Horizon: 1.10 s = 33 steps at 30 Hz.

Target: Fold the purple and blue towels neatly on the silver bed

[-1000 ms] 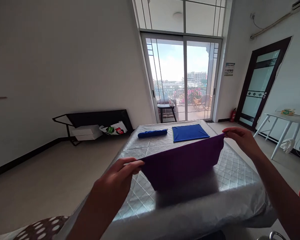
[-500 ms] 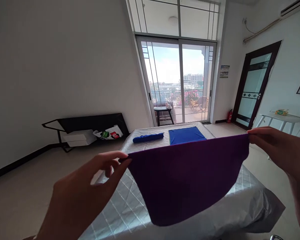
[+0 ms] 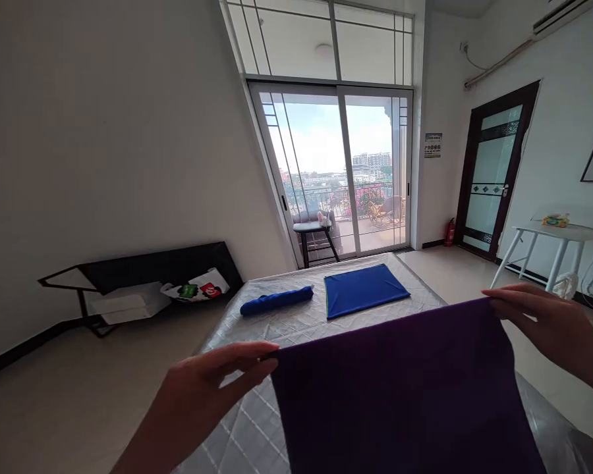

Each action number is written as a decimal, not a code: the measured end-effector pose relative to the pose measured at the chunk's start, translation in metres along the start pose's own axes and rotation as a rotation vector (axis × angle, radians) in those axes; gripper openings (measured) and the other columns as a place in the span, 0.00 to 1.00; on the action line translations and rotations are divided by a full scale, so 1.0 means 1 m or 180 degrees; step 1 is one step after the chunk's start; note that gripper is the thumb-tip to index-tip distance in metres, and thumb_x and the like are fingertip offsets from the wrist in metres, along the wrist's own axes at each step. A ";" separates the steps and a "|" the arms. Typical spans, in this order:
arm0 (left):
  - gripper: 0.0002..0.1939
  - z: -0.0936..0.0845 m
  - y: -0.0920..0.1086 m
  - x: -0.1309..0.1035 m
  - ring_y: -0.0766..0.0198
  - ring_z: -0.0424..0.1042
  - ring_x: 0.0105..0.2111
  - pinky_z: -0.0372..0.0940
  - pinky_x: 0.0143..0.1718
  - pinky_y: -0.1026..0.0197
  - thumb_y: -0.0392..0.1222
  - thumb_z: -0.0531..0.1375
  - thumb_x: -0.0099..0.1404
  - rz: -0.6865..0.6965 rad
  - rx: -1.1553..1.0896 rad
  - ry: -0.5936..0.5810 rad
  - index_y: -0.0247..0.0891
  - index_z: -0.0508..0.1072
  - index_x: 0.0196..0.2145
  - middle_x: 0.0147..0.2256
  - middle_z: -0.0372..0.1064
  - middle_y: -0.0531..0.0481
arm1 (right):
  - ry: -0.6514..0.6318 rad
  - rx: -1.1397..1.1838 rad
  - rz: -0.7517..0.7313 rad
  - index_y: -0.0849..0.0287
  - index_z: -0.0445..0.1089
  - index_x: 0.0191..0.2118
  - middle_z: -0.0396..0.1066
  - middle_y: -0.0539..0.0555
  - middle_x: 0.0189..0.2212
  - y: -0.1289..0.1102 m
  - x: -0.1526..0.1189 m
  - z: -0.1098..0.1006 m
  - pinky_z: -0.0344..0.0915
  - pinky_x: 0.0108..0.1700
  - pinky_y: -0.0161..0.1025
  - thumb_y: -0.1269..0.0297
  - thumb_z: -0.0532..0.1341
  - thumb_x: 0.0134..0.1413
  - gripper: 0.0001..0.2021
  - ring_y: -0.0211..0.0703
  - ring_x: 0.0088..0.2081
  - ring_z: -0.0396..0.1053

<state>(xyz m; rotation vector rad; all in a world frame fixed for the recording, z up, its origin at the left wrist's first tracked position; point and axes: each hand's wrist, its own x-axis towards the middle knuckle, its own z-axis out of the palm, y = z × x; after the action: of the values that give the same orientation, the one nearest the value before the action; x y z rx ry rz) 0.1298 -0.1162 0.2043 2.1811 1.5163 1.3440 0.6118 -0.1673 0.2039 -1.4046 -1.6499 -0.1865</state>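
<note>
A dark purple cloth (image 3: 400, 395) hangs stretched between my two hands, its top edge taut and sloping up to the right. My left hand (image 3: 212, 388) pinches its top left corner between thumb and fingers. At the top right corner my right hand (image 3: 548, 329) is closed on the cloth in the same way. The cloth's lower part runs out of the picture. Behind it, on a quilted silvery mattress (image 3: 257, 405), lie a rolled blue cloth (image 3: 277, 301) and a flat blue cloth (image 3: 366, 289) folded into a rectangle.
A low black rack (image 3: 153, 270) holding white boxes stands by the left wall. Beyond the mattress are a black stool (image 3: 312, 228) and sliding glass doors (image 3: 348, 171). To the right stand a white table (image 3: 556, 230), a fire extinguisher (image 3: 449, 233) and a dark-framed door (image 3: 497, 174).
Both hands have moved lower in view with the purple cloth, which now hangs past the bottom edge. More of the two blue cloths shows. The view has shifted slightly.
</note>
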 end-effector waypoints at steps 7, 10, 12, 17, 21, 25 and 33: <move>0.17 0.065 -0.024 0.159 0.61 0.74 0.23 0.72 0.28 0.59 0.51 0.70 0.44 -0.0616 -0.1076 -0.0325 0.36 0.81 0.29 0.24 0.78 0.49 | -0.0507 0.0667 0.0433 0.52 0.78 0.37 0.78 0.49 0.27 0.042 0.148 0.100 0.71 0.39 0.43 0.56 0.66 0.54 0.08 0.46 0.30 0.76; 0.13 0.073 -0.028 0.221 0.62 0.76 0.27 0.72 0.34 0.60 0.44 0.67 0.48 -0.0570 -0.1047 0.0354 0.34 0.79 0.32 0.26 0.78 0.50 | -0.0116 0.0665 0.0305 0.55 0.76 0.37 0.78 0.49 0.29 0.041 0.216 0.124 0.69 0.43 0.44 0.64 0.65 0.56 0.04 0.44 0.33 0.77; 0.10 0.082 -0.030 0.251 0.62 0.77 0.29 0.72 0.37 0.60 0.41 0.64 0.53 -0.0445 -0.0857 0.0729 0.34 0.77 0.33 0.29 0.78 0.50 | -0.0014 0.0540 0.0228 0.57 0.76 0.38 0.78 0.49 0.31 0.041 0.248 0.139 0.68 0.48 0.44 0.66 0.63 0.58 0.05 0.43 0.36 0.77; 0.06 0.138 -0.069 0.257 0.60 0.79 0.35 0.70 0.44 0.59 0.39 0.60 0.60 -0.0222 -0.0168 0.0789 0.39 0.75 0.36 0.33 0.78 0.51 | -0.0160 0.0296 0.0349 0.58 0.77 0.40 0.79 0.52 0.37 0.070 0.258 0.197 0.66 0.51 0.41 0.69 0.62 0.59 0.07 0.41 0.38 0.75; 0.07 0.210 -0.129 0.188 0.58 0.78 0.40 0.69 0.46 0.57 0.37 0.56 0.64 -0.0298 0.0180 0.0117 0.39 0.74 0.37 0.38 0.78 0.46 | -0.0450 0.0166 0.0632 0.59 0.78 0.36 0.80 0.55 0.36 0.115 0.193 0.259 0.69 0.48 0.41 0.73 0.61 0.56 0.08 0.45 0.38 0.77; 0.09 0.262 -0.177 0.113 0.56 0.78 0.40 0.69 0.45 0.57 0.32 0.55 0.61 -0.0344 0.0403 -0.0568 0.40 0.74 0.34 0.37 0.78 0.45 | -0.1371 -0.0353 0.0941 0.56 0.79 0.39 0.79 0.55 0.40 0.152 0.113 0.304 0.68 0.50 0.39 0.74 0.58 0.57 0.13 0.46 0.44 0.76; 0.13 0.273 -0.196 0.084 0.58 0.75 0.47 0.65 0.53 0.55 0.32 0.52 0.67 -0.0245 0.1059 -0.1084 0.40 0.75 0.42 0.44 0.77 0.45 | -0.1955 -0.1051 0.0754 0.55 0.76 0.47 0.76 0.54 0.51 0.163 0.067 0.316 0.65 0.47 0.36 0.74 0.54 0.61 0.15 0.43 0.47 0.74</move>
<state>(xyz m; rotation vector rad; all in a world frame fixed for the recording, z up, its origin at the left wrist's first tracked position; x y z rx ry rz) 0.2076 0.1365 -0.0192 2.3552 1.7563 0.6862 0.5846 0.1342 0.0060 -2.0392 -1.9774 0.1327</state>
